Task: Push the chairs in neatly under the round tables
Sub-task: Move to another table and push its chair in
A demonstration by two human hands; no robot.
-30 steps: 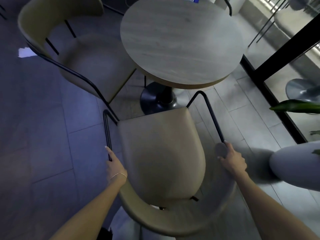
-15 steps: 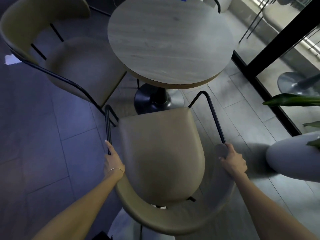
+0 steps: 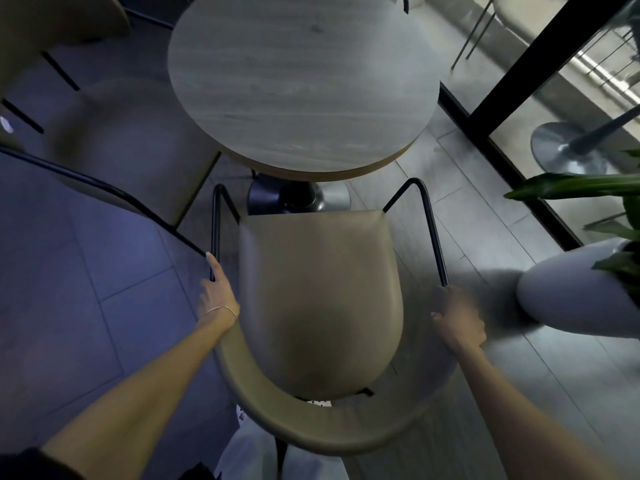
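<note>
While gripped at both black armrests, tan chair (image 3: 318, 292) facing round table (image 3: 301, 81), seat front just short of the tabletop edge, beside the dark pedestal base (image 3: 287, 199); left hand (image 3: 216, 292) wrapped on the left rail, right hand (image 3: 459, 318) closed on the right rail; second chair (image 3: 121, 140) at left, grey planter (image 3: 581, 292) at right

The person's right hand (image 3: 459, 318) is smeared by motion blur, so its grip on the black metal armrest cannot be made out. Far left of the left hand (image 3: 218, 292), the second tan padded chair (image 3: 131, 147) is blurred and cut off by the frame edge. Right of the right hand, the pale rounded planter (image 3: 571, 292) is cropped.
</note>
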